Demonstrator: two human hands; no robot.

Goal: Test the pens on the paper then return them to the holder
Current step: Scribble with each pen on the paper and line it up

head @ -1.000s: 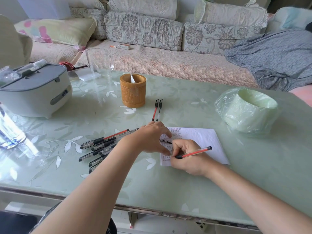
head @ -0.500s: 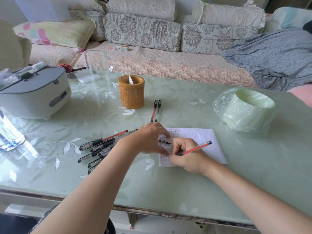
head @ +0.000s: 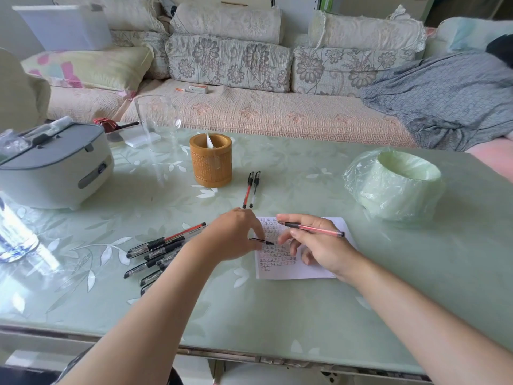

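- Several rows of marks on paper (head: 286, 273); right hand (head: 319, 245) pinching red pen (head: 313, 229) above, other fingers loose.
- Left hand (head: 233, 237) curled, pinching small black piece (head: 262, 241) (cap?).
- Pen pile (head: 158, 250) left of paper, two pens (head: 251, 190) beyond; none visible in holder (head: 210, 163), returns pending.

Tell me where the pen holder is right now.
In the head view the pen holder stands upright on the table, left of centre toward the far edge, between the clear glass and the two pens lying to its right.
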